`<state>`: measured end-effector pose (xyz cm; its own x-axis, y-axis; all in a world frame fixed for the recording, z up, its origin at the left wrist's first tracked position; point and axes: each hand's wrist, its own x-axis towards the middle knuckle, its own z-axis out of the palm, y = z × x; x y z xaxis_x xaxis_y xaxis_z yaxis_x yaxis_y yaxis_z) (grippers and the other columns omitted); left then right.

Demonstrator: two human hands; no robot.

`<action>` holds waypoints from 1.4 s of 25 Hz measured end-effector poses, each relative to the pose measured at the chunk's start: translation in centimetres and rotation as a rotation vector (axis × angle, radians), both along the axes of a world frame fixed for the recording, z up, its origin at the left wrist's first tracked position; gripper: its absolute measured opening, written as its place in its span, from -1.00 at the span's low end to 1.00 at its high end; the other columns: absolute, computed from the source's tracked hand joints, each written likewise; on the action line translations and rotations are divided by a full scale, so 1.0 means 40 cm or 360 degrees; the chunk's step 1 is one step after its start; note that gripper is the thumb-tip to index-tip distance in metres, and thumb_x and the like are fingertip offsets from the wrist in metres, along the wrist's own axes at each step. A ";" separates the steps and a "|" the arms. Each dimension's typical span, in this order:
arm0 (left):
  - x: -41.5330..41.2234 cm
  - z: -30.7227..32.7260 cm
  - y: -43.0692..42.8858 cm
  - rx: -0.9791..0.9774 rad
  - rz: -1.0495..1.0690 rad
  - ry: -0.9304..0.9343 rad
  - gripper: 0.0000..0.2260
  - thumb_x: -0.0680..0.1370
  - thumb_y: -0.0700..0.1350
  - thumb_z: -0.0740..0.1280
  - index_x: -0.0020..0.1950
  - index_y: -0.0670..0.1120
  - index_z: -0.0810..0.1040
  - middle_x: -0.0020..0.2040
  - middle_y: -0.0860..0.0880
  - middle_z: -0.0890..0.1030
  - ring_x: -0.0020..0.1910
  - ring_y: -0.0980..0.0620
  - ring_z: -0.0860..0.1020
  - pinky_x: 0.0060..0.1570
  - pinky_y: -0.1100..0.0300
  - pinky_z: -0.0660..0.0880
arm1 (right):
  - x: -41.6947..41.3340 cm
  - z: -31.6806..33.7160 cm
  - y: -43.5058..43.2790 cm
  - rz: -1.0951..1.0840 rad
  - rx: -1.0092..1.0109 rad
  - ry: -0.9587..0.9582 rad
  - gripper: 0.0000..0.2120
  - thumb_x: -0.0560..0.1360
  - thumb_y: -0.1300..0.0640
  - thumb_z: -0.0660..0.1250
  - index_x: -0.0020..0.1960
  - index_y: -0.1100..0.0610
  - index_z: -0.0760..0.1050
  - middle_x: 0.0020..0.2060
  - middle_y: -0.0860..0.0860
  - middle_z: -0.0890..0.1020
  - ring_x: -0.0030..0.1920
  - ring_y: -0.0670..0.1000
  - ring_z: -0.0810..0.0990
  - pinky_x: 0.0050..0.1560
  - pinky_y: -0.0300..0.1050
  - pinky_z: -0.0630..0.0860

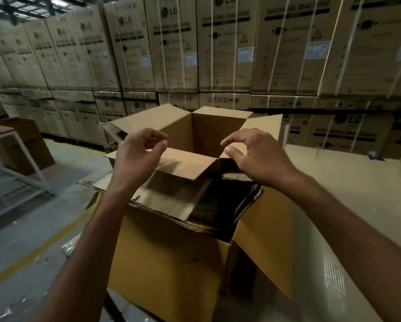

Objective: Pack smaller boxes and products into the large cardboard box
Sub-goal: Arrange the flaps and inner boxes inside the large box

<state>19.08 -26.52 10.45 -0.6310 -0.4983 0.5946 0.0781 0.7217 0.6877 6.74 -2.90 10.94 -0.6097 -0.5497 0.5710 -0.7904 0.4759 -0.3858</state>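
Already the large cardboard box (171, 263) holds dark products (218, 205) and an open smaller box (195, 135) (room remains); your left hand (139, 154) and right hand (253, 156) hover above, loosely curled, empty.

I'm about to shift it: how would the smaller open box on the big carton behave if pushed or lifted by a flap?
The smaller open box shows only bare walls inside, so probably light. Its flaps splay loose, so one would likely bend under a lift. It sits on crumpled cardboard in the large carton, so a push may tip it.
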 end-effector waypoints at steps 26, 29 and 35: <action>-0.163 -0.050 -0.152 -0.0750 -0.0330 -0.0628 -0.79 0.66 0.11 0.28 0.22 0.12 0.63 0.06 0.13 0.65 -0.03 0.15 0.49 -0.16 0.14 0.38 | -0.076 -0.100 -0.148 -0.0319 0.0478 -0.0114 -0.76 0.56 0.02 0.39 0.20 -0.18 0.63 0.24 -0.16 0.57 0.27 -0.02 0.37 0.14 -0.03 0.37; -0.165 -0.056 -0.149 -0.0692 -0.0329 -0.0593 -0.80 0.66 0.10 0.28 0.20 0.12 0.64 0.03 0.15 0.64 -0.01 0.14 0.52 -0.15 0.15 0.36 | -0.059 -0.091 -0.144 -0.0298 0.0482 -0.0078 -0.72 0.59 0.07 0.37 0.27 -0.14 0.61 0.28 -0.17 0.57 0.31 -0.04 0.34 0.23 -0.01 0.34; -0.159 -0.065 -0.144 -0.0652 -0.0299 -0.0565 -0.78 0.67 0.09 0.26 0.22 0.10 0.64 0.11 0.09 0.69 0.07 0.06 0.59 -0.06 0.11 0.47 | -0.044 -0.086 -0.140 -0.0285 0.0523 -0.0083 -0.65 0.60 0.12 0.36 0.35 -0.10 0.56 0.37 -0.16 0.52 0.38 -0.04 0.31 0.27 -0.02 0.31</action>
